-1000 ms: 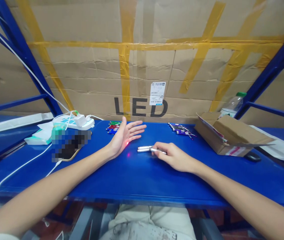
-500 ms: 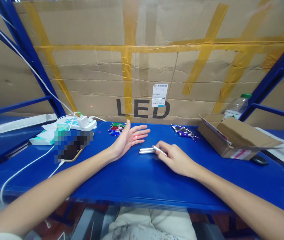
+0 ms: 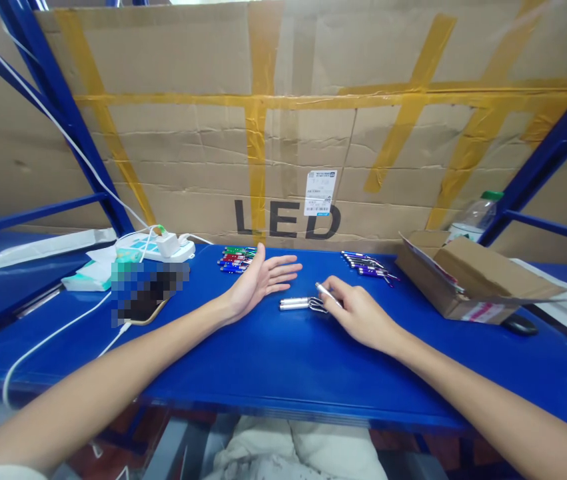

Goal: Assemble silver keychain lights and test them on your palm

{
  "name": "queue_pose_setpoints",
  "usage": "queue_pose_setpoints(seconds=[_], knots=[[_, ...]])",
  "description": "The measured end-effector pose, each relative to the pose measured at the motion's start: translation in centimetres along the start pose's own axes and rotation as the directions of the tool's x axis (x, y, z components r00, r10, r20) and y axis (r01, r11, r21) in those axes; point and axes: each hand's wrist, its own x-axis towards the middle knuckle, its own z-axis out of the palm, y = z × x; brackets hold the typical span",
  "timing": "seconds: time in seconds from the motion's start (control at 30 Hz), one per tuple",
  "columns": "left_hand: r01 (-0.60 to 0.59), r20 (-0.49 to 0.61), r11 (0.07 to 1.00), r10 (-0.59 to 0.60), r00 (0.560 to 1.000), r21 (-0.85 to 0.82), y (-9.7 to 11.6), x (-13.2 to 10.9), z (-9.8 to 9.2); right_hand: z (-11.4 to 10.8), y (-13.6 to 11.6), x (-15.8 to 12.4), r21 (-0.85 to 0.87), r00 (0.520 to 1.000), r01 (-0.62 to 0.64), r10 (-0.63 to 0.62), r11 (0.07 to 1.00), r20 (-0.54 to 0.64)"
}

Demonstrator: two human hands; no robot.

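Note:
Between the thumb and fingers of my right hand is a slim silver laser pointer, tilted with its tip toward the upper left. My left hand is held upright with palm turned right and fingers stretched out, holding nothing. Just below and between the hands, a few silver pointers with wire-like loops lie on the blue table. Behind my left hand, partly hidden by it, sits a row of green, red and blue pointers. Purple and dark pointers lie beyond my right hand.
At right stand an open cardboard box, a black mouse and a bottle. At left are a phone on a cable, a tissue pack and a power strip. A large carton walls off the back.
My right hand has lifted slightly away to the right from the silver pointers on the table, with its pointer still held. The red light spot on my left fingers is gone.

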Motion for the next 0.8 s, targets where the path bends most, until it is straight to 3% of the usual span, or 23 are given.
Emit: queue_pose_setpoints(seconds=[0.07,0.23,0.43,0.6,0.8], knots=[[0.004,0.000,1.000,-0.004,1.000,0.004,0.0,0.0,0.0,-0.1,0.3,0.1,-0.012,1.000,0.004,-0.004,1.000,0.011],[0.007,0.021,1.000,-0.007,1.000,-0.004,0.1,-0.1,0.0,0.1,-0.4,-0.2,-0.052,0.976,0.103,-0.091,0.993,0.200],[-0.008,0.001,1.000,0.008,1.000,0.011,0.1,0.0,-0.1,-0.3,-0.8,-0.4,0.072,0.996,0.087,-0.085,0.994,-0.027],[-0.007,-0.016,1.000,0.007,1.000,0.007,0.0,0.2,-0.3,-0.2,-1.1,-0.6,0.122,0.963,0.160,-0.182,0.980,0.200],[-0.015,-0.024,1.000,0.015,1.000,0.011,0.1,0.2,-0.4,-0.3,-0.4,-0.3,0.114,0.997,0.076,-0.073,0.991,-0.030]])
